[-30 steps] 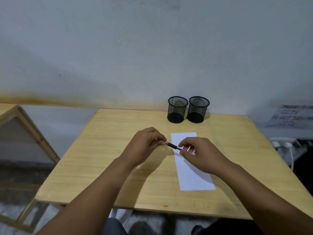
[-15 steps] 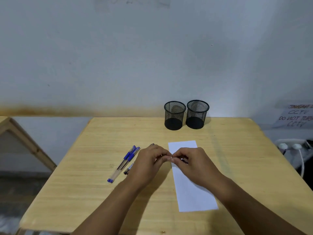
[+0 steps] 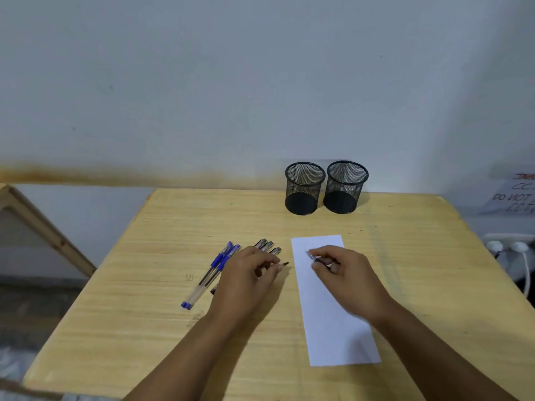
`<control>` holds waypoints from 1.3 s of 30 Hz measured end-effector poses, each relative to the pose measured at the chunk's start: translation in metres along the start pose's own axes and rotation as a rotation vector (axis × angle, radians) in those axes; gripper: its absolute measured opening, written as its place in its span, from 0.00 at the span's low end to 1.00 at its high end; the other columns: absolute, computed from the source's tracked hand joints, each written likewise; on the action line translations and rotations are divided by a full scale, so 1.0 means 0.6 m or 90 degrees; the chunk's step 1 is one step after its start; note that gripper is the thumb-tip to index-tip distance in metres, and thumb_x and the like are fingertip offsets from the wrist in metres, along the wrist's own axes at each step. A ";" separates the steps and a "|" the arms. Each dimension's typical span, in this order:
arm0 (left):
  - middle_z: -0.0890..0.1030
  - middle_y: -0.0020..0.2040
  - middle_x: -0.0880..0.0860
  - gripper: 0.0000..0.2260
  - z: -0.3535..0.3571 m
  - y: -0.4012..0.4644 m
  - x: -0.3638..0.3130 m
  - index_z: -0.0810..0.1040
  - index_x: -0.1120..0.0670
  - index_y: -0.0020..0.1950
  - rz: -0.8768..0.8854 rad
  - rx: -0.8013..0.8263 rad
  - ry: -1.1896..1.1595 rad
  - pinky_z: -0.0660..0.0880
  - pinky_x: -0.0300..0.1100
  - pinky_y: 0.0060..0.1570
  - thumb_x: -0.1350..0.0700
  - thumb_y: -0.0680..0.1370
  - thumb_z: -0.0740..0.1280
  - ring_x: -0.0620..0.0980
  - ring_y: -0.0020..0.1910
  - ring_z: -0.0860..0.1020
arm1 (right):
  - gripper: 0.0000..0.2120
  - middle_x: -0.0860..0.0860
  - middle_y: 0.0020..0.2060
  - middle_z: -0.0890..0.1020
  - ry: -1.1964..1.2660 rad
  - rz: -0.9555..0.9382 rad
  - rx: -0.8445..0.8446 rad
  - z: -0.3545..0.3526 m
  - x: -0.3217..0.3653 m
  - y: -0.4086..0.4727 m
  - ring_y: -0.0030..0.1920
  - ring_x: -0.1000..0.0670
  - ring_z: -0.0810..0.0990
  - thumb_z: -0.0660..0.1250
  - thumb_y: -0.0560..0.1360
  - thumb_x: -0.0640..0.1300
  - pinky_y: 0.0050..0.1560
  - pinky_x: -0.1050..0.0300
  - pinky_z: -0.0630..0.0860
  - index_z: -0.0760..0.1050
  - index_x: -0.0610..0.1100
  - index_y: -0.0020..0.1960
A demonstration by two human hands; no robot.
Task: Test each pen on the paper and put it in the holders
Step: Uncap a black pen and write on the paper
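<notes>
My right hand (image 3: pixel 344 273) grips an uncapped pen (image 3: pixel 316 258) with its tip on the upper part of the white paper strip (image 3: pixel 333 322). My left hand (image 3: pixel 249 276) rests on the table left of the paper and pinches the black pen cap (image 3: pixel 283 264). Two blue pens (image 3: pixel 212 272) lie to its left, and three black-capped pens (image 3: pixel 267 246) stick out from behind its fingers. Two black mesh holders, the left holder (image 3: pixel 304 188) and the right holder (image 3: pixel 346 186), stand side by side at the table's far edge; both look empty.
The wooden table (image 3: pixel 162 328) stands against a white wall. A wooden frame (image 3: pixel 43 227) is off to the left. Plugs with a white cable (image 3: pixel 518 250) and a handwritten paper sign (image 3: pixel 515 195) are on the right.
My hands have pulled apart: the cap came off into my left hand, and my right hand moved the pen onto the paper. The camera tilted down, which brought the pens on the table into view.
</notes>
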State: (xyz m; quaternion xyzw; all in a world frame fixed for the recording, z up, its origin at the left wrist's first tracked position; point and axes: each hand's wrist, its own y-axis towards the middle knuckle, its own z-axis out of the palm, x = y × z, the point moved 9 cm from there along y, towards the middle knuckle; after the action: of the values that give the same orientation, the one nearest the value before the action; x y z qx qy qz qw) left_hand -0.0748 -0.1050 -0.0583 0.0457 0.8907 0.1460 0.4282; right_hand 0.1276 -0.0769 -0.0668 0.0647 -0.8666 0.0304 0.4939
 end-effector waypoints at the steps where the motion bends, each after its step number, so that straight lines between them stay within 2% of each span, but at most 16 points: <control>1: 0.80 0.42 0.41 0.02 0.000 -0.009 0.005 0.85 0.45 0.45 -0.015 -0.019 0.019 0.74 0.34 0.40 0.53 0.75 0.73 0.41 0.43 0.78 | 0.14 0.57 0.48 0.85 0.071 0.046 -0.009 -0.004 -0.017 0.001 0.46 0.59 0.83 0.68 0.76 0.39 0.51 0.61 0.80 0.81 0.50 0.60; 4: 0.79 0.41 0.39 0.02 0.007 -0.027 0.006 0.84 0.43 0.43 -0.006 -0.045 0.136 0.75 0.41 0.42 0.49 0.74 0.72 0.39 0.43 0.78 | 0.20 0.46 0.49 0.84 0.312 0.134 -0.023 -0.003 -0.040 -0.008 0.43 0.49 0.85 0.65 0.78 0.33 0.49 0.53 0.82 0.75 0.50 0.65; 6: 0.80 0.40 0.39 0.02 0.013 -0.026 0.006 0.84 0.43 0.44 0.008 -0.050 0.200 0.74 0.47 0.46 0.49 0.74 0.71 0.38 0.42 0.78 | 0.18 0.45 0.49 0.84 0.353 0.133 -0.051 -0.008 -0.039 -0.016 0.44 0.44 0.86 0.66 0.78 0.34 0.48 0.48 0.83 0.75 0.52 0.63; 8: 0.80 0.42 0.39 0.03 0.017 -0.023 0.008 0.83 0.42 0.45 0.006 -0.048 0.244 0.71 0.49 0.49 0.48 0.74 0.71 0.39 0.43 0.78 | 0.13 0.45 0.49 0.83 0.367 0.127 -0.075 -0.006 -0.035 -0.026 0.43 0.42 0.86 0.67 0.78 0.35 0.45 0.45 0.84 0.79 0.49 0.59; 13: 0.79 0.47 0.39 0.06 0.023 -0.019 0.017 0.82 0.41 0.49 -0.015 -0.032 0.293 0.64 0.44 0.50 0.45 0.73 0.72 0.43 0.48 0.76 | 0.09 0.47 0.49 0.83 0.318 0.111 -0.124 0.006 -0.040 -0.039 0.42 0.48 0.87 0.67 0.78 0.39 0.45 0.53 0.84 0.81 0.45 0.57; 15: 0.78 0.51 0.40 0.10 0.021 -0.024 0.010 0.81 0.41 0.53 -0.008 -0.040 0.308 0.66 0.46 0.52 0.44 0.73 0.71 0.46 0.52 0.75 | 0.10 0.49 0.49 0.84 0.316 0.113 -0.126 0.008 -0.045 -0.042 0.43 0.49 0.87 0.66 0.79 0.39 0.46 0.53 0.84 0.81 0.45 0.58; 18: 0.77 0.55 0.45 0.14 0.030 -0.041 -0.022 0.80 0.46 0.60 0.066 -0.033 0.287 0.72 0.49 0.52 0.47 0.74 0.70 0.48 0.53 0.74 | 0.11 0.51 0.50 0.84 0.315 0.106 -0.125 0.007 -0.047 -0.046 0.44 0.49 0.87 0.64 0.80 0.37 0.49 0.52 0.83 0.80 0.47 0.58; 22: 0.78 0.59 0.49 0.19 0.070 -0.079 -0.058 0.78 0.52 0.64 0.168 0.080 0.216 0.76 0.48 0.55 0.47 0.75 0.68 0.50 0.58 0.76 | 0.18 0.50 0.53 0.83 0.331 0.091 -0.115 0.002 -0.042 -0.045 0.46 0.50 0.87 0.57 0.81 0.31 0.50 0.55 0.82 0.79 0.50 0.58; 26: 0.74 0.70 0.51 0.26 0.102 -0.100 -0.060 0.73 0.53 0.71 0.182 0.173 0.242 0.71 0.46 0.65 0.41 0.77 0.63 0.50 0.69 0.71 | 0.20 0.50 0.54 0.83 0.328 0.056 -0.121 -0.017 -0.033 -0.029 0.49 0.52 0.86 0.62 0.78 0.28 0.52 0.56 0.82 0.78 0.48 0.61; 29: 0.71 0.73 0.51 0.26 0.106 -0.103 -0.061 0.73 0.53 0.71 0.186 0.190 0.263 0.68 0.45 0.68 0.40 0.77 0.61 0.50 0.72 0.68 | 0.16 0.46 0.51 0.83 0.293 -0.021 -0.154 -0.042 -0.012 -0.009 0.51 0.52 0.85 0.68 0.76 0.32 0.50 0.61 0.81 0.77 0.43 0.62; 32: 0.70 0.74 0.49 0.25 0.106 -0.101 -0.060 0.74 0.52 0.69 0.169 0.189 0.260 0.66 0.45 0.69 0.39 0.77 0.60 0.48 0.73 0.65 | 0.10 0.46 0.47 0.85 0.303 -0.020 -0.175 -0.044 -0.004 0.024 0.48 0.51 0.86 0.68 0.78 0.38 0.52 0.55 0.81 0.79 0.44 0.58; 34: 0.69 0.75 0.48 0.25 0.106 -0.100 -0.058 0.74 0.51 0.69 0.156 0.187 0.253 0.66 0.46 0.70 0.39 0.77 0.60 0.47 0.74 0.63 | 0.08 0.45 0.44 0.85 0.314 0.004 -0.154 -0.029 -0.001 0.052 0.48 0.50 0.86 0.66 0.79 0.40 0.51 0.55 0.82 0.81 0.46 0.56; 39: 0.69 0.75 0.48 0.25 0.108 -0.099 -0.050 0.74 0.51 0.69 0.144 0.187 0.248 0.64 0.46 0.71 0.39 0.76 0.61 0.46 0.76 0.60 | 0.07 0.47 0.44 0.85 0.259 -0.027 -0.064 0.017 0.015 0.103 0.48 0.51 0.85 0.65 0.79 0.42 0.56 0.52 0.81 0.81 0.51 0.51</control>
State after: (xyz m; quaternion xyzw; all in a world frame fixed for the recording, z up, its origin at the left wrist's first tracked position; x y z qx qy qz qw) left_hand -0.0027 -0.1536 -0.0919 0.1779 0.9570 0.0680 0.2187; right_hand 0.1054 -0.0180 -0.0636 0.0507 -0.7479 -0.0104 0.6618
